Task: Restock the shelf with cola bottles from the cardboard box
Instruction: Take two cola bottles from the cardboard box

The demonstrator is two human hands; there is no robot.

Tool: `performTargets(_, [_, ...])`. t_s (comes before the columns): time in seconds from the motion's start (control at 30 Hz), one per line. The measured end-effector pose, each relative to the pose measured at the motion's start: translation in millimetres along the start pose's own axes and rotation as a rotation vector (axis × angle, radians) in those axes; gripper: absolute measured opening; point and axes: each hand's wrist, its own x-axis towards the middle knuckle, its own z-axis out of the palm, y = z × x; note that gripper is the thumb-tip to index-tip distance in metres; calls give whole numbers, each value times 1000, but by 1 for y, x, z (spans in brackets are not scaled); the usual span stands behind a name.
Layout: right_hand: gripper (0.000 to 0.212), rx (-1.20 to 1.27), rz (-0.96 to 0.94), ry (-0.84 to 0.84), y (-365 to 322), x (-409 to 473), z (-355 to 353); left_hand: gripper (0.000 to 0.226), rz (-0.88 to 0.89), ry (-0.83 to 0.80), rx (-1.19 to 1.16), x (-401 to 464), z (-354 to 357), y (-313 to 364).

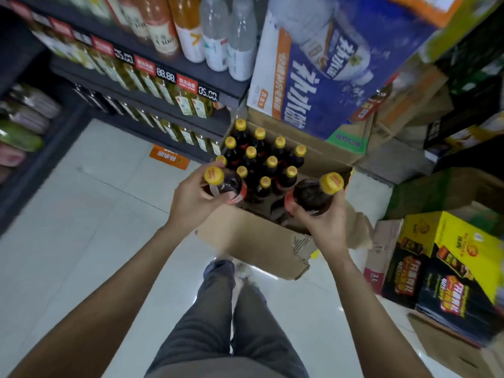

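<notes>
Blue carton [321, 77], yellow-black carton [450, 263]

The single head-worn wide-angle view looks steeply down and forward, close over the cardboard box [261, 236] and floor [81, 241].

Bottles in box [261, 165] stand in the cardboard box [253, 241], shelf [152, 105] to its left, stacked cartons [321, 77] behind

Cola bottles standing in the cardboard box [245, 236]: eleven yellow caps counted, one partly hidden. Cola bottles lifted clear: two, one in the left hand [191, 199], one in the right hand [324, 222]. Open cardboard boxes holding cola: one.
</notes>
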Motion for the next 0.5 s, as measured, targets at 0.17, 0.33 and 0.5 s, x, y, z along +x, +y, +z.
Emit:
performTargets(0.17, [57,221,-24,-124,-70,-20,-2,47,57,195,-427,-50,-51,49])
performTargets(0.33, [48,158,1,-312,-122,-28,31,37,40,432,-561,-87,-89,50])
performTargets(0.5, [36,74,-126,-611,-166,-48,116,30,-9,630,-566,-132,-144,31])
